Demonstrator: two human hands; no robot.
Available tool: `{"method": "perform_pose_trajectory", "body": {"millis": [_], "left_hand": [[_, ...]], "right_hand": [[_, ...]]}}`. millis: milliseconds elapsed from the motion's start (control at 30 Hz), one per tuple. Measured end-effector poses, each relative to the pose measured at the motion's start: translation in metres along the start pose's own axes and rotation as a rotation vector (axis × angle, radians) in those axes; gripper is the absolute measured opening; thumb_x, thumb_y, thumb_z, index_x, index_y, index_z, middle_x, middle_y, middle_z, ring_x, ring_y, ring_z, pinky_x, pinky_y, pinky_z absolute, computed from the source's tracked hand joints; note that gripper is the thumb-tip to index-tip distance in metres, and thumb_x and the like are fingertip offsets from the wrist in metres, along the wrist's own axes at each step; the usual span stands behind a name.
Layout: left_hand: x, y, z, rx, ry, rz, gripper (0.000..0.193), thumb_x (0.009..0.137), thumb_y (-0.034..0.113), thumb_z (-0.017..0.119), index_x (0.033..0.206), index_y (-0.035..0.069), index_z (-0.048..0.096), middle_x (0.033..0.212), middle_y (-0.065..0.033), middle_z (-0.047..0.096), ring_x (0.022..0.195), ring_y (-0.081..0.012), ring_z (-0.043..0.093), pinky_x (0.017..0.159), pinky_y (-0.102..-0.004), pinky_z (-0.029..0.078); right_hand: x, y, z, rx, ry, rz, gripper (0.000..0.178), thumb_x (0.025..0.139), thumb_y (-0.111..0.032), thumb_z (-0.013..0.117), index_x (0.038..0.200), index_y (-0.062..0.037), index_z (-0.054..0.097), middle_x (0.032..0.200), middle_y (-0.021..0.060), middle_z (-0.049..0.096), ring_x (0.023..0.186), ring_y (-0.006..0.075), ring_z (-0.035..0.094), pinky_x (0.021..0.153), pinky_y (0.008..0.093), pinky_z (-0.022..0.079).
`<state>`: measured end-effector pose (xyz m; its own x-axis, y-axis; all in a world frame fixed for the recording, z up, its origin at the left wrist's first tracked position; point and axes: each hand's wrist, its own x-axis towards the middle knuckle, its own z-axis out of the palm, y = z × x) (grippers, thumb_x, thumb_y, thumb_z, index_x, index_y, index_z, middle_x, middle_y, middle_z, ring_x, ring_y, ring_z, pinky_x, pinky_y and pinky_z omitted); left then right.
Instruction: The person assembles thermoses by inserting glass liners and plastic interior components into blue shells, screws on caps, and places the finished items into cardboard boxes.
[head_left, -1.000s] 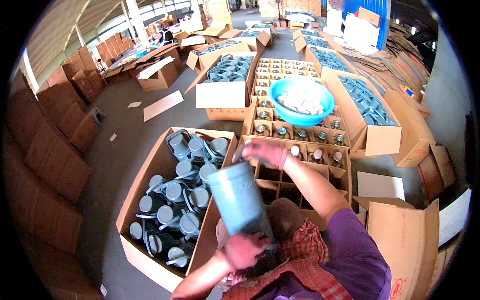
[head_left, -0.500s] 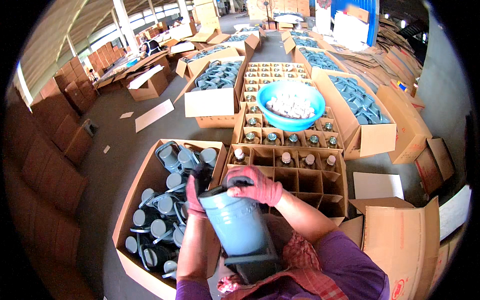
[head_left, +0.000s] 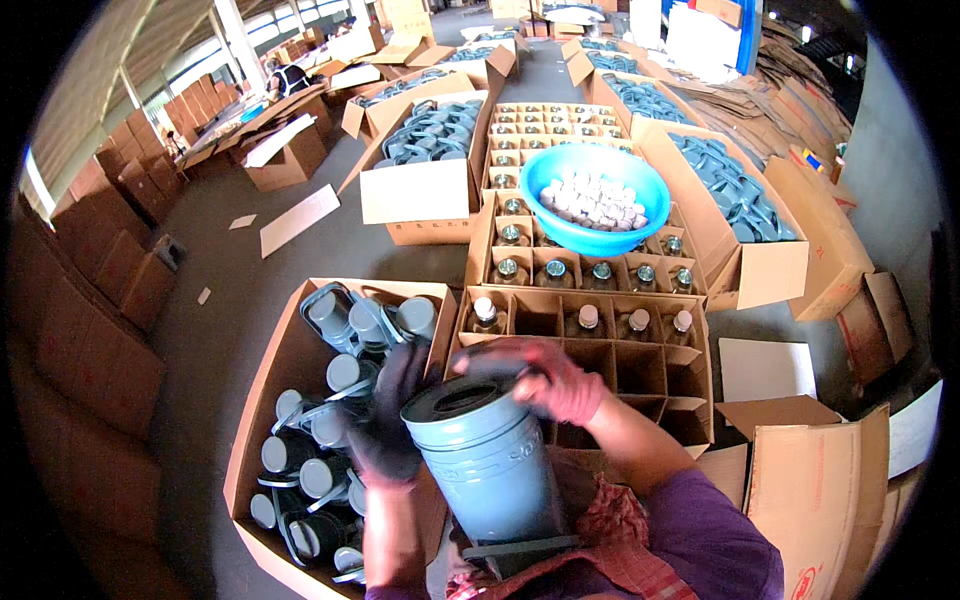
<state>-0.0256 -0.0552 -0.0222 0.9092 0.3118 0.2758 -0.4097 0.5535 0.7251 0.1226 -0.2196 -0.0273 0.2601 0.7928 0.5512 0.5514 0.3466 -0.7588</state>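
Observation:
A blue-grey cylindrical flask casing [head_left: 485, 460] leans upright against my lap, tilted slightly, its round dark opening facing up. My right hand [head_left: 555, 380], in a red glove with dark fingers, curls over the far right of its rim. My left hand [head_left: 385, 425], in a dark and red glove, is beside the casing's left side with fingers stretched out and blurred; contact cannot be made out. At my left stands an open carton [head_left: 258, 400] of similar grey casings with handles. In front, a divided carton [head_left: 706, 375] holds several glass bottles with pale caps [head_left: 588, 318].
Beyond, a blue basin [head_left: 560, 235] of small whitish pieces rests on another divided carton [head_left: 485, 240] of glass bottles. Open cartons [head_left: 415, 195] of grey parts line both sides. An opened carton [head_left: 810, 500] stands at my right. Cardboard sheets [head_left: 300, 220] lie on the floor.
My left hand has opened and swung outward from the casing's rim. My right hand has slid right along the rim, uncovering the dark opening. The view has shifted slightly.

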Motion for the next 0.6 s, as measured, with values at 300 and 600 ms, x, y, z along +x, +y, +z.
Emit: {"method": "perform_pose_trajectory", "body": {"millis": [300, 600], "left_hand": [[-0.003, -0.015, -0.007, 0.375, -0.089, 0.159, 0.081, 0.08, 0.056, 0.054, 0.136, 0.002, 0.034, 0.141, -0.0188, 0.032, 0.129, -0.0283, 0.033, 0.106, -0.0401, 0.027], [0.065, 0.028, 0.004, 1.084, 0.116, 0.014, 0.056, 0.053, 0.017, 0.085, 0.098, -0.004, 0.06, 0.08, -0.007, 0.063, 0.074, -0.0116, 0.057, 0.072, -0.0269, 0.048]], "right_hand": [[0.018, 0.002, 0.019, 0.486, 0.069, -0.046, 0.074, 0.086, -0.064, 0.034, 0.125, -0.0031, 0.05, 0.116, 0.0123, 0.055, 0.105, 0.019, 0.049, 0.093, 0.0314, 0.036], [-0.007, 0.118, 0.0, -0.538, 0.24, 0.788, 0.039, 0.08, -0.037, 0.061, 0.103, -0.0048, 0.061, 0.1, 0.0175, 0.062, 0.09, 0.0314, 0.06, 0.076, 0.038, 0.048]]}}
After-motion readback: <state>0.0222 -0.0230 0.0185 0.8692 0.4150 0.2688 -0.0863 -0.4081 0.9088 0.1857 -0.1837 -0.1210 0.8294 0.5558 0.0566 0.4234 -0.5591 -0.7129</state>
